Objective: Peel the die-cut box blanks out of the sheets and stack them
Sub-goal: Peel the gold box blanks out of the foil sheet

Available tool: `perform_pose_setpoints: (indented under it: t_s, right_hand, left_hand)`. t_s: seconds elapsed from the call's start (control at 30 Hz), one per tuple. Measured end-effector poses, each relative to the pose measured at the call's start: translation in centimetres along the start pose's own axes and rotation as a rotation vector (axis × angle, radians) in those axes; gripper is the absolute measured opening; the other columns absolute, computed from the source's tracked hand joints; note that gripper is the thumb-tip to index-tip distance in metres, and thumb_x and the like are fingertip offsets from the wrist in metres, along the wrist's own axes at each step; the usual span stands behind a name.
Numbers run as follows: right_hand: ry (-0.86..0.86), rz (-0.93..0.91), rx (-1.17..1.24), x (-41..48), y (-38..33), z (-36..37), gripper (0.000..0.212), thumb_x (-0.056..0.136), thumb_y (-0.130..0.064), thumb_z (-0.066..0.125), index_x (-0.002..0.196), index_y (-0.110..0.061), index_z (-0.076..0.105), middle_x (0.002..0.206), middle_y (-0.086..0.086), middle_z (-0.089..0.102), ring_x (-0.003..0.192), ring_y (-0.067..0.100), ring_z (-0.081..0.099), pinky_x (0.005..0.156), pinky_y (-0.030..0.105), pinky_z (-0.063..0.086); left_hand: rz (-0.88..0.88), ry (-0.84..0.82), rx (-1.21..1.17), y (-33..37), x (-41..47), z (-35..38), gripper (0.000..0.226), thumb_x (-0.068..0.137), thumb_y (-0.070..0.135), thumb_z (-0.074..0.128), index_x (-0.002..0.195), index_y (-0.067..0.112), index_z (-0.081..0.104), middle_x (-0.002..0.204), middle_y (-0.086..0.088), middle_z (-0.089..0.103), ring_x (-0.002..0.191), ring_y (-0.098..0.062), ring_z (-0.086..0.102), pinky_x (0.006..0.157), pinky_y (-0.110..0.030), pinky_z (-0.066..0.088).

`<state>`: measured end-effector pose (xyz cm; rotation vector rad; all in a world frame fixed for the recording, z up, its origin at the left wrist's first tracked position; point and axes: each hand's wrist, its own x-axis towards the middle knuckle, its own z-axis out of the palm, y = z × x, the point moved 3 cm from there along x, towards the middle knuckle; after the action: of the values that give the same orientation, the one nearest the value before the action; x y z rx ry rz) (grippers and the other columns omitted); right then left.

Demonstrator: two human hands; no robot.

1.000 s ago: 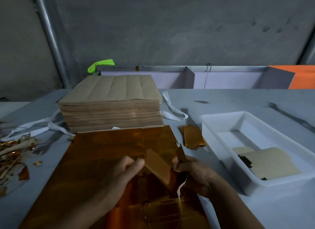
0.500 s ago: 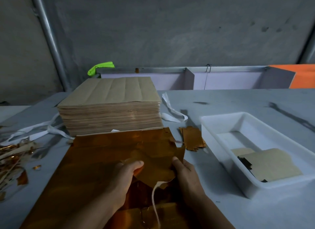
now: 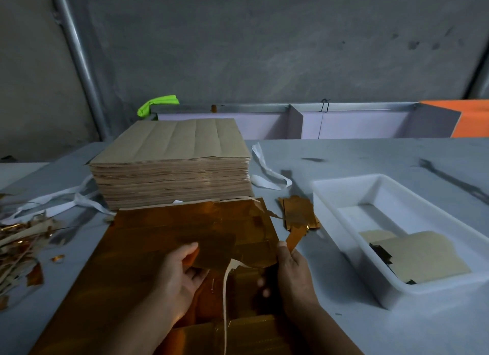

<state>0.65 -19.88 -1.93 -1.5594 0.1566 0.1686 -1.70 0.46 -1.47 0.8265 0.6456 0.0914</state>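
Well, a big grey table [image 3: 370, 156] holds everything. On its far side sits a tall stack of brown sheets [image 3: 172, 169]. Right in front of it, a shiny gold sheet [image 3: 119, 262] lies flat. To the right is a white tray [image 3: 344, 196] with brown blanks [image 3: 423, 257] lying inside. Both hands hold one gold box blank [image 3: 232, 243] just above the gold sheet. The left hand [image 3: 180, 275] pinches its left edge, thumb on top. The right hand [image 3: 293, 272] grips its right edge. A small pile of gold pieces [image 3: 299, 214] lies between sheet and tray. Paper scraps [image 3: 18, 243] lie far left.
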Motion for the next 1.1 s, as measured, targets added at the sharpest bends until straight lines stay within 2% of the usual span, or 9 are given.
perform_pose_setpoints:
  t_s: [0.07,0.23,0.37,0.6,0.73,0.8,0.87,0.97,1.1]
  right_hand:
    - [0.013,0.004,0.022,0.1,0.0,0.0,0.047,0.105,-0.049,0.028,0.103,-0.012,0.058,0.062,0.012,0.068,0.043,0.021,0.057,0.045,0.027,0.049]
    - [0.061,0.069,0.112,0.3,0.0,-0.3,0.059,0.105,-0.05,0.029,0.097,0.0,0.058,0.059,0.014,0.065,0.039,0.022,0.052,0.041,0.026,0.043]
    - [0.011,0.017,-0.096,0.0,-0.3,0.3,0.042,0.105,-0.045,0.032,0.1,-0.014,0.06,0.06,0.01,0.067,0.042,0.019,0.056,0.046,0.026,0.046]
    - [-0.039,0.015,-0.284,0.0,-1.0,1.0,0.029,0.104,-0.038,0.044,0.092,-0.02,0.062,0.056,-0.003,0.067,0.042,0.01,0.06,0.043,0.019,0.045]
    - [-0.03,-0.02,-0.407,0.3,-1.2,1.2,0.015,0.102,-0.033,0.05,0.094,-0.025,0.06,0.081,-0.002,0.071,0.059,0.009,0.068,0.054,0.022,0.053]
    - [-0.037,-0.028,-0.474,0.5,-1.3,1.4,0.003,0.1,-0.027,0.053,0.103,-0.026,0.055,0.096,-0.003,0.068,0.081,0.015,0.07,0.076,0.031,0.06]
    - [-0.044,-0.031,-0.555,0.7,-1.4,1.6,0.016,0.098,-0.025,0.056,0.112,-0.028,0.049,0.106,-0.004,0.064,0.096,0.017,0.066,0.091,0.035,0.056]
    - [-0.052,-0.026,-0.613,0.4,-1.6,2.0,0.026,0.095,-0.026,0.059,0.114,-0.03,0.042,0.109,-0.005,0.063,0.1,0.017,0.064,0.091,0.032,0.054]
    - [-0.052,-0.029,-0.64,0.3,-1.7,2.3,0.022,0.094,-0.031,0.056,0.108,-0.029,0.04,0.101,-0.005,0.064,0.094,0.017,0.064,0.088,0.033,0.053]
  left_hand:
    - [-0.013,0.005,-0.081,0.3,0.1,-0.2,0.034,0.084,0.009,0.064,0.117,0.01,0.055,0.111,-0.017,0.065,0.098,-0.031,0.064,0.071,-0.039,0.051]
    - [-0.06,0.021,-0.159,0.5,0.2,-0.3,0.016,0.089,0.015,0.063,0.103,0.013,0.056,0.11,-0.018,0.064,0.097,-0.03,0.062,0.071,-0.038,0.051]
    - [-0.082,0.022,-0.129,0.6,0.1,-0.2,0.015,0.089,0.016,0.063,0.102,0.011,0.056,0.108,-0.019,0.063,0.096,-0.031,0.063,0.07,-0.038,0.052]
    - [-0.082,-0.013,-0.074,1.1,0.3,1.0,0.02,0.086,0.003,0.057,0.106,0.008,0.054,0.106,-0.021,0.062,0.092,-0.033,0.063,0.067,-0.039,0.052]
    - [-0.052,-0.075,-0.031,1.8,0.5,3.4,0.023,0.082,0.0,0.058,0.103,0.008,0.055,0.099,-0.019,0.064,0.089,-0.031,0.065,0.064,-0.036,0.053]
    - [-0.036,-0.093,-0.015,2.3,0.9,4.8,0.019,0.081,0.0,0.061,0.099,0.007,0.056,0.095,-0.016,0.064,0.086,-0.028,0.065,0.062,-0.034,0.054]
    - [-0.016,-0.106,0.011,2.7,1.5,6.5,0.018,0.083,0.001,0.063,0.099,0.007,0.058,0.097,-0.014,0.063,0.088,-0.026,0.064,0.061,-0.032,0.053]
    - [0.006,-0.113,0.062,3.0,2.3,9.2,0.015,0.085,0.001,0.064,0.099,0.006,0.059,0.097,-0.013,0.063,0.087,-0.022,0.064,0.061,-0.028,0.053]
    - [0.035,-0.138,0.176,2.4,3.1,12.8,0.016,0.083,-0.001,0.067,0.097,0.004,0.06,0.093,-0.011,0.066,0.084,-0.019,0.066,0.059,-0.027,0.054]
